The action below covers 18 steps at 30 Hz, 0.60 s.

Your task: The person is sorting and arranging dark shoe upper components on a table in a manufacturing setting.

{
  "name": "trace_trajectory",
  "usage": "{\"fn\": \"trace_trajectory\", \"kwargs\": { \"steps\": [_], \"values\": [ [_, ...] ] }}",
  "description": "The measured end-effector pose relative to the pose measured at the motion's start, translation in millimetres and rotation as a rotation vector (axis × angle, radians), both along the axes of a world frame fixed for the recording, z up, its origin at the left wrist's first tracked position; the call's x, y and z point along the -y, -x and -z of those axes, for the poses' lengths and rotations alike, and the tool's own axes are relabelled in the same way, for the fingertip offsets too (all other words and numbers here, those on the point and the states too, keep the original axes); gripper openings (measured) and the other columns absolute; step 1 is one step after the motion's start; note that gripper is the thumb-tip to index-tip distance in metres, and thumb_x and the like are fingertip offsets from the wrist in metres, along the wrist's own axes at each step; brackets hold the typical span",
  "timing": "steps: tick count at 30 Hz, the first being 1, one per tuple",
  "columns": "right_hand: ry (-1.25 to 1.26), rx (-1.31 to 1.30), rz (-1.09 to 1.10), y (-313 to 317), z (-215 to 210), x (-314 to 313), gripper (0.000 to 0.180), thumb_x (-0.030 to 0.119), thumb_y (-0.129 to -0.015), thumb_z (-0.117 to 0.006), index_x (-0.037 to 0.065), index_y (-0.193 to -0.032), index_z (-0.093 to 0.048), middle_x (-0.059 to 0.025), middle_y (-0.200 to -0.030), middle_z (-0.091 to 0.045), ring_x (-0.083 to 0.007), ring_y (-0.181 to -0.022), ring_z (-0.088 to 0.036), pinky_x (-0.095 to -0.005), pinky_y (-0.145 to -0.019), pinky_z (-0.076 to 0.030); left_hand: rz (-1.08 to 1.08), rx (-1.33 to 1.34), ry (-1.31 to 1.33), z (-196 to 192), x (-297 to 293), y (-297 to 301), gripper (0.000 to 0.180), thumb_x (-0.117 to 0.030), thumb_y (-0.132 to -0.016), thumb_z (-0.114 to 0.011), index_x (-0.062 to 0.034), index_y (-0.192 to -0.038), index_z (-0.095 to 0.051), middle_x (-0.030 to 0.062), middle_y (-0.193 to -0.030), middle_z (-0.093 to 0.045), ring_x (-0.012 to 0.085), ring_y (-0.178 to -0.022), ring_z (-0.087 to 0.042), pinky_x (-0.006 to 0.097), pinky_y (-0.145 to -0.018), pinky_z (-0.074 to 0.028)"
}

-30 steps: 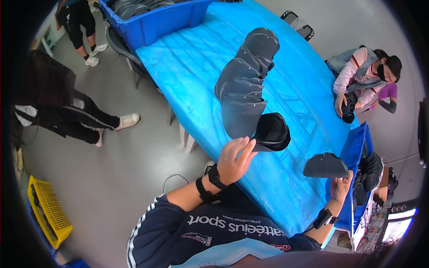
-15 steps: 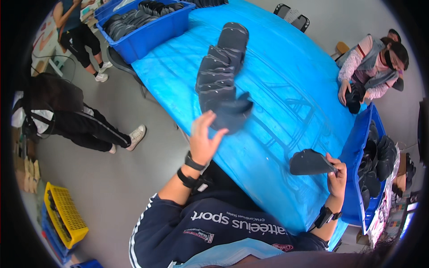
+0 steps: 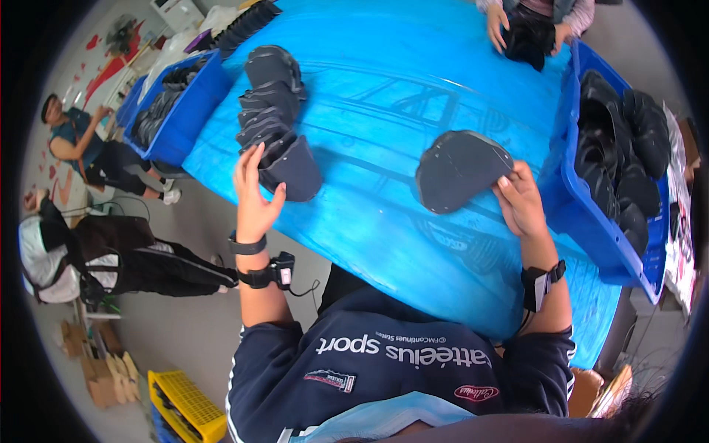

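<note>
My right hand (image 3: 522, 201) pinches the edge of a dark grey rounded sheet piece (image 3: 461, 170) above the table, thumb on its face. Small light marks dot the piece's edge. My left hand (image 3: 255, 196) is at the near end of a row of overlapping, similar dark pieces (image 3: 266, 103). Its fingers are spread, the fingertips against the side of the row and the thumb by the nearest piece (image 3: 297, 171), which leans on the others. Whether that hand bears any weight is not visible.
A blue sheet covers the table (image 3: 369, 148). On the right, a blue crate (image 3: 565, 162) holds many dark pieces; another blue crate (image 3: 188, 122) stands at far left. Across the table, a co-worker's hands (image 3: 498, 26) handle a dark bundle. A yellow basket (image 3: 188, 402) stands low at left.
The view has swung. The piece in my right hand has turned from nearly edge-on to broad face showing. At the row's near end, the raised, blurred piece now rests against the others.
</note>
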State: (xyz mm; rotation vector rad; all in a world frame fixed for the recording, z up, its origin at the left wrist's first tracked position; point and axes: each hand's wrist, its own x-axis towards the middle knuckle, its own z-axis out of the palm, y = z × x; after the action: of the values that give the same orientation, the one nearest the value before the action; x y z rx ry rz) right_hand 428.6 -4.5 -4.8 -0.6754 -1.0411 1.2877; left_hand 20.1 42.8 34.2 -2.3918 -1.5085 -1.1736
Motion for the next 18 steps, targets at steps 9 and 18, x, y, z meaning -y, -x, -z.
{"fn": "trace_trajectory", "kwargs": {
  "steps": [9,18],
  "values": [
    [-0.056,0.009,-0.05,-3.2,2.1,1.9,0.016,0.005,-0.084,-0.051,0.006,-0.098,-0.045,-0.0056,-0.103,-0.051,-0.014,-0.099,-0.046,-0.0306,-0.089,-0.034,0.01,-0.391,-0.087,-40.0,-22.5,-35.6,0.033,-0.012,-0.06,-0.072,-0.0068,-0.089,-0.056,0.0067,-0.079,-0.054,0.0266,-0.076,-0.049,0.037,-0.069,-0.038],
    [-0.037,-0.122,-0.054,5.9,13.9,1.9,0.02,0.005,-0.084,-0.051,0.006,-0.102,-0.042,-0.0063,-0.104,-0.051,-0.0154,-0.099,-0.048,-0.0334,-0.087,-0.039,0.0,-0.396,-0.169,-49.5,-9.9,-55.4,0.035,-0.012,-0.063,-0.07,-0.0052,-0.096,-0.058,0.0112,-0.083,-0.057,0.0275,-0.076,-0.052,0.035,-0.07,-0.041]
  ]
}}
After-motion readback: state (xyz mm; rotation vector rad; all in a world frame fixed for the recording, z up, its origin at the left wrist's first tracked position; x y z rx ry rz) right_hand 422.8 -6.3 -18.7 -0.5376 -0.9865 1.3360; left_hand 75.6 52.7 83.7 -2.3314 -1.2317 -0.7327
